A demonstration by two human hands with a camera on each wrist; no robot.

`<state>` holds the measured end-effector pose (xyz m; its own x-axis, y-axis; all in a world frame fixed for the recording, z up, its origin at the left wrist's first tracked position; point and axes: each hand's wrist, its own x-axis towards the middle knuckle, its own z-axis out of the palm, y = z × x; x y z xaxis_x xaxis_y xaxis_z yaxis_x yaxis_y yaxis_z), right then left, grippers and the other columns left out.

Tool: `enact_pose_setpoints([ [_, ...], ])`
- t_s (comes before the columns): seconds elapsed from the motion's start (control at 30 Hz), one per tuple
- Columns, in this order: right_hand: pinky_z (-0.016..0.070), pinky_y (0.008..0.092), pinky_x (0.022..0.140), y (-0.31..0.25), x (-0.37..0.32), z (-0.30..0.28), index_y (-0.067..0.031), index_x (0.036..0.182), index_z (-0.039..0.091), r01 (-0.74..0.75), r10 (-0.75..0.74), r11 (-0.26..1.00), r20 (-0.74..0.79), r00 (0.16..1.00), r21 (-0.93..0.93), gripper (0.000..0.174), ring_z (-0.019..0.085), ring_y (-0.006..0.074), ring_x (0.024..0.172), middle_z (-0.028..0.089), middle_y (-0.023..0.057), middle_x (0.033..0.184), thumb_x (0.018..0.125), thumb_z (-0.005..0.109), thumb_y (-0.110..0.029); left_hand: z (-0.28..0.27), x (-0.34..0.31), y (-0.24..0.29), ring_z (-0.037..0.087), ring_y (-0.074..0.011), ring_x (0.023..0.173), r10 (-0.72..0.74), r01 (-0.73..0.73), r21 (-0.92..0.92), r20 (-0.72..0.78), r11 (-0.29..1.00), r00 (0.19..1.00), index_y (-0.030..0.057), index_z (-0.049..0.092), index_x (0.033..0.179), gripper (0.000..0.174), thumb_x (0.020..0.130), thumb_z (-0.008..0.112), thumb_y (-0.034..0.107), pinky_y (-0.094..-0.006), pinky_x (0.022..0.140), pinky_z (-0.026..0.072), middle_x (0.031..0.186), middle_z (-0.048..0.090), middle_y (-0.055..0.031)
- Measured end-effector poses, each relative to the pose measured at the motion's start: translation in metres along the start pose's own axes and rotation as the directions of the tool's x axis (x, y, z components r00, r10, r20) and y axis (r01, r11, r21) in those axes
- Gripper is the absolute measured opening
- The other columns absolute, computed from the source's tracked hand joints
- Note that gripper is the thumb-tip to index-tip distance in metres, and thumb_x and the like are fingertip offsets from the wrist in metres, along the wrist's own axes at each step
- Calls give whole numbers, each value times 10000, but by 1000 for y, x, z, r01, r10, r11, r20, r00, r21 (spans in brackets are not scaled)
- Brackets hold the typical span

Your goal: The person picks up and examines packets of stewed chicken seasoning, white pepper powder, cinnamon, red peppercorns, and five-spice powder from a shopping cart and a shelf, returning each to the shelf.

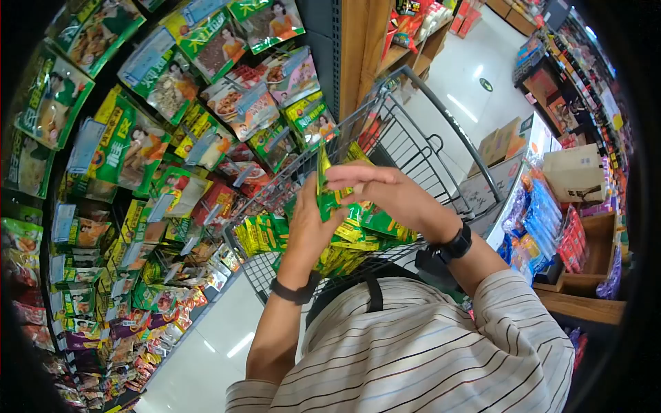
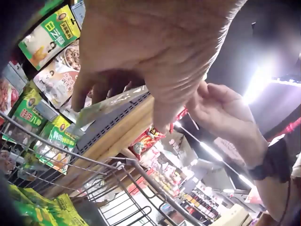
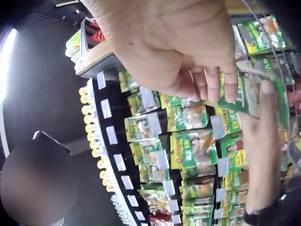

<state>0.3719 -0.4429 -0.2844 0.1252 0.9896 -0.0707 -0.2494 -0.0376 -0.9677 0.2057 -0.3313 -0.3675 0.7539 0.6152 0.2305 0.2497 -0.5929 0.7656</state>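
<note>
In the head view my left hand [image 1: 308, 224] holds a green and yellow packet [image 1: 323, 165] upright above the cart. The left wrist view shows the packet [image 2: 110, 104] edge-on under the fingers of my left hand [image 2: 155, 47]. My right hand [image 1: 389, 196] is beside the packet, its fingers extended toward it. In the right wrist view the fingers of my right hand [image 3: 174, 47] overlap the packet [image 3: 242, 92]; whether they touch it is unclear. My left thumb lies across its other end. Many green and yellow packets [image 1: 358, 234] lie in the cart below.
The wire cart [image 1: 406, 138] is in front of my body. Hanging packets [image 1: 138, 148] fill the shelf on the left. A wooden post [image 1: 358, 69] stands beyond the cart. Cardboard boxes [image 1: 499, 144] and a bin of blue packets [image 1: 544, 213] are on the right, with tiled floor [image 1: 461, 82] between.
</note>
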Motion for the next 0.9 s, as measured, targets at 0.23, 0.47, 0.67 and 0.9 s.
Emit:
enact_pose_setpoints([
  [0.23, 434, 335, 1041, -29, 2, 45, -4, 1433, 407, 243, -275, 944, -126, 953, -225, 483, 530, 188, 1243, 540, 95, 1356, 962, 501, -51, -38, -10, -6, 632, -126, 1045, -305, 254, -835, 110, 488, 946, 26, 579, 1250, 276, 986, 568, 107, -301, 911, 504, 1180, 668, -56],
  [0.47, 460, 288, 966, -7, 24, 44, 16, 1272, 509, 229, -271, 951, -202, 941, -209, 358, 565, 122, 1094, 606, 66, 1175, 964, 602, -141, -79, -26, 3, 621, -156, 1104, -289, 174, -922, 72, 346, 955, 4, 560, 1272, 339, 948, 620, 84, -315, 970, 477, 1239, 643, -80],
  [0.67, 469, 223, 776, -2, 36, 65, -12, 1083, 598, 67, -83, 984, -87, 993, -163, 207, 591, 53, 884, 643, -3, 966, 965, 601, -182, -97, -39, 9, 621, -160, 1107, -324, 164, -916, 40, 366, 945, 2, 552, 1278, 349, 946, 621, 87, -319, 973, 479, 1243, 638, -85],
  [0.9, 437, 202, 736, -3, 51, 75, -52, 1020, 612, 120, -124, 984, -24, 992, -132, 124, 541, 25, 821, 610, -52, 907, 976, 587, -166, -113, -50, 13, 604, -152, 1113, -346, 129, -857, -61, 499, 936, 11, 539, 1293, 345, 959, 577, 92, -310, 957, 477, 1238, 630, -67],
])
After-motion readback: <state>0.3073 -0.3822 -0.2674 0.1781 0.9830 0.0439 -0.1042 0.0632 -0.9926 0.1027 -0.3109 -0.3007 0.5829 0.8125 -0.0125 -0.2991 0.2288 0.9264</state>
